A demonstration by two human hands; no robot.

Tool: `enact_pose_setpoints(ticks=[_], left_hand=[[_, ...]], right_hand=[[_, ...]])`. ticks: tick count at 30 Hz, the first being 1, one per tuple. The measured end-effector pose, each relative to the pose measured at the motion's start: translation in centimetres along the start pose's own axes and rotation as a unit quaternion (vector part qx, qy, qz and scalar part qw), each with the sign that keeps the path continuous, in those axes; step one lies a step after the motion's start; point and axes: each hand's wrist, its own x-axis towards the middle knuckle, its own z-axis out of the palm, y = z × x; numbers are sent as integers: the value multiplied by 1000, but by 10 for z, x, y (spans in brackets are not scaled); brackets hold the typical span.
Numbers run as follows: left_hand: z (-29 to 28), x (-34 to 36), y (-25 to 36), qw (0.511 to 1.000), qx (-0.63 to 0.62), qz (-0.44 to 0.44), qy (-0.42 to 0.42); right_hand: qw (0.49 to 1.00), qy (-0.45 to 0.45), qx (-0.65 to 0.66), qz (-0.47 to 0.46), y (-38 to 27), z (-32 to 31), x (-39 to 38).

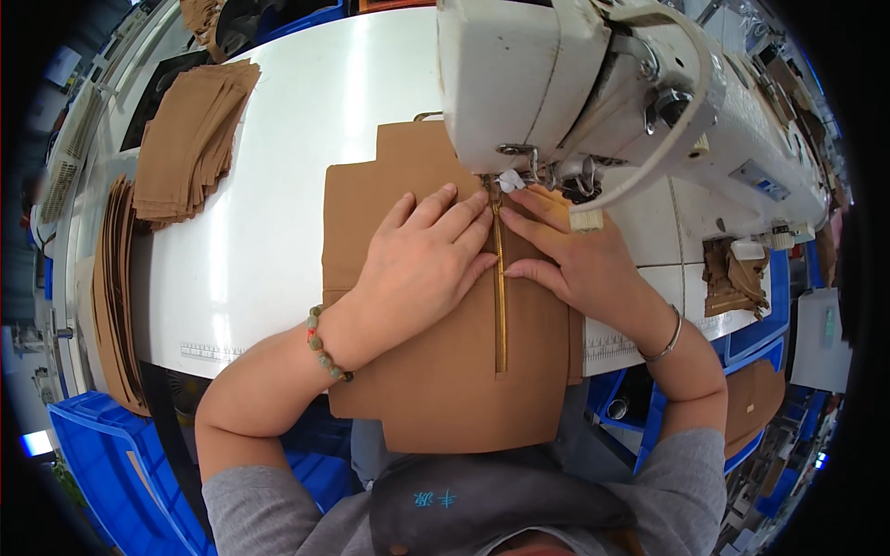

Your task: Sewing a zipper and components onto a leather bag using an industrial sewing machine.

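Note:
A brown leather-like panel point(445, 398) with notched corners lies under the white sewing machine point(519, 83), its near end hanging past the table edge. A gold-toothed zipper point(501, 315) runs down its middle toward the needle area. Flat on the panel left of the zipper rests my left hand point(431, 246), fingers stretched toward the presser foot. My right hand point(575, 246) lies on the other side, fingers extended, thumb near the zipper teeth; part of it is behind a machine hose. Both hands press the panel from above and grip nothing. The needle tip is hidden.
Stacks of brown pieces point(199, 139) lie at the left of the white table point(287, 185), with more brown panels point(116, 287) hanging over its left edge. Brown scraps point(732, 278) sit at the right. Blue bins point(120, 473) stand below the table.

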Motion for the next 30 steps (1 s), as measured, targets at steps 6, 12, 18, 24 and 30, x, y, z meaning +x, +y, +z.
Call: enact_pose_setpoints(ticks=[6, 12, 18, 24, 30], left_hand=[[1, -1, 0, 1000, -7, -1, 4], [0, 0, -1, 1000, -12, -2, 10], [-1, -1, -1, 1000, -30, -3, 8], [1, -1, -2, 999, -29, 2, 15], [0, 0, -2, 1000, -23, 7, 13]], right_hand=[[1000, -12, 10, 6, 0, 1, -1], [1000, -7, 4, -1, -1, 0, 0], [1000, 0, 1, -5, -2, -2, 1], [1000, -8, -7, 5, -5, -4, 2], [1000, -7, -17, 7, -5, -5, 1]])
